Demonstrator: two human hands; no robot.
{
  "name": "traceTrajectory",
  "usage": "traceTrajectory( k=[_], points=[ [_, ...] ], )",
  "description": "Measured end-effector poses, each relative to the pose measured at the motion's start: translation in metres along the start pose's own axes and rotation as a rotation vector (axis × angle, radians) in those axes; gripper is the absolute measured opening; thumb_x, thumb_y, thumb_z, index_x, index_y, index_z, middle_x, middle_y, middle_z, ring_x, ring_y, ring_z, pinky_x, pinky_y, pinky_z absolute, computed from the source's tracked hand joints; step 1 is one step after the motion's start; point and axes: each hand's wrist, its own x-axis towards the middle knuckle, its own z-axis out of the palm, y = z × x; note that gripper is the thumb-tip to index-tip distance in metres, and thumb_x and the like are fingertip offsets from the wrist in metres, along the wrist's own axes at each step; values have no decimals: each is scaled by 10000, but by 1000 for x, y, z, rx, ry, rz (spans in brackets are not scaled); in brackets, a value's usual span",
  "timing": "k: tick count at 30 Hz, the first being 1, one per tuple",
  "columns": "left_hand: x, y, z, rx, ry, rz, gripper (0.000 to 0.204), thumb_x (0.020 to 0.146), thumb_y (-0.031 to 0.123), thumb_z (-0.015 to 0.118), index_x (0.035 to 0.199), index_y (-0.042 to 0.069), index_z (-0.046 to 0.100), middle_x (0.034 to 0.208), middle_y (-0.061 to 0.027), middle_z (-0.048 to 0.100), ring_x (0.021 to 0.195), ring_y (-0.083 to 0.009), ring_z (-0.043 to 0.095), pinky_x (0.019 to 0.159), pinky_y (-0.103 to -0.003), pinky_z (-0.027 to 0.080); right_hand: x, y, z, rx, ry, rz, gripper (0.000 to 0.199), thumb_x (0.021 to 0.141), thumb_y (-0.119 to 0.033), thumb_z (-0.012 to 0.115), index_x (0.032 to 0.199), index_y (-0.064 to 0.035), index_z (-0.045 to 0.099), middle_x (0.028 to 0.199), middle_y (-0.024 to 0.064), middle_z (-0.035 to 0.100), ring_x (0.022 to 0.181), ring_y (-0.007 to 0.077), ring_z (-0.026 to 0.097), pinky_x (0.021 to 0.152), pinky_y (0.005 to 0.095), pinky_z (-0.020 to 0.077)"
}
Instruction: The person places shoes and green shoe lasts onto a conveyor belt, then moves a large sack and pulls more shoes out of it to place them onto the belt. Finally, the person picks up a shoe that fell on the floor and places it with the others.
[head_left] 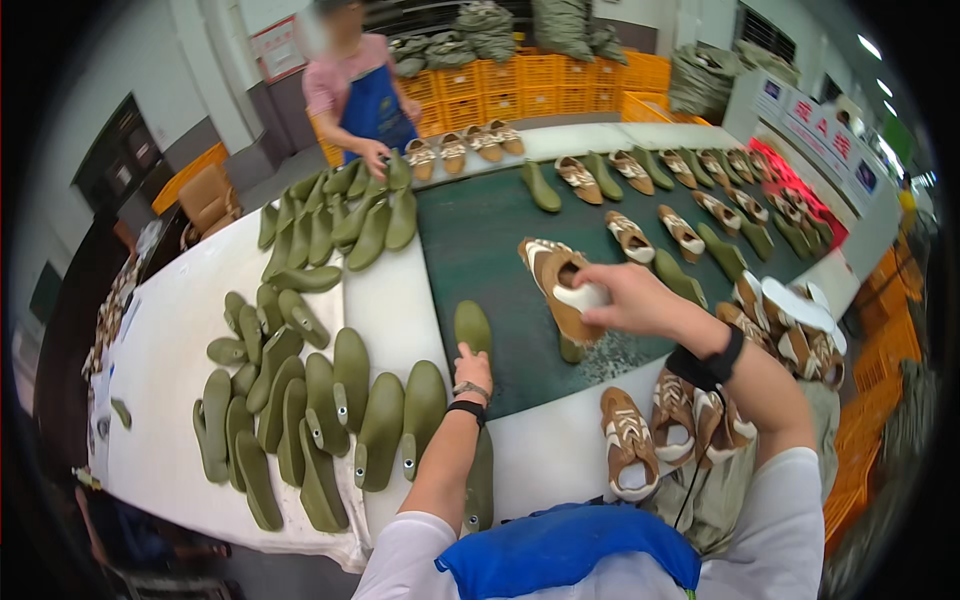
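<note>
Brown-and-white shoe (548, 262), held up over the green mat (455, 265) near the middle of the bench (190, 290), is gripped at its heel end by the person's right hand (640, 300). Its opening looks hollow, with no last visible inside, so work on this one seems unfinished. Just below it, partly hidden, a short piece of another last (572, 351) shows on the mat. To the left, the left hand (474, 372) has its fingers around the near end of a green last (472, 318) at the mat's edge, apart from the shoe.

Further out, the far part of the mat carries rows where shoes (632, 172) and lasts (541, 187) sit side by side, many alternating; that portion looks already laid out. Nearer, the mat holds far less. What appears left is plentiful: many loose lasts (382, 430) lie on the white left part, and brown shoes (628, 440) wait at the near right, below a pile with white soles (798, 305) turned up.

Across the bench, a co-worker's hand (375, 158) is at the far lasts, its grip too small to judge, beside four shoes (484, 143) in a row.
</note>
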Motion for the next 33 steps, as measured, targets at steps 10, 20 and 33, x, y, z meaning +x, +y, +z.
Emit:
traceTrajectory(
  k=[10, 20, 33],
  points=[
    [5, -43, -4, -24, -15, -14, 359, 713, 86, 635, 1062, 88, 550, 1129, -239, 372, 832, -370, 573, 717, -413, 511, 189, 110, 206, -161, 143, 260, 246, 751, -185, 597, 988, -119, 586, 926, 121, 634, 897, 286, 610, 774, 397, 486],
    [-120, -39, -91, -233, -92, 164, 555, 680, 221, 717, 1170, 68, 506, 1177, -228, 466, 1000, -382, 508, 834, -409, 448, 213, 173, 243, -127, 107, 309, 262, 728, -109, 608, 990, -85, 598, 932, 155, 599, 941, 305, 587, 809, 401, 474],
    [-214, -43, -46, -422, -31, 114, 543, 668, 160, 695, 1159, 36, 499, 1304, -275, 316, 1163, -433, 375, 963, -432, 355, 46, 48, 86, -221, -540, -223, 168, 685, -116, 547, 787, -46, 661, 759, 134, 642, 719, 304, 611, 630, 417, 473]
  ],
)
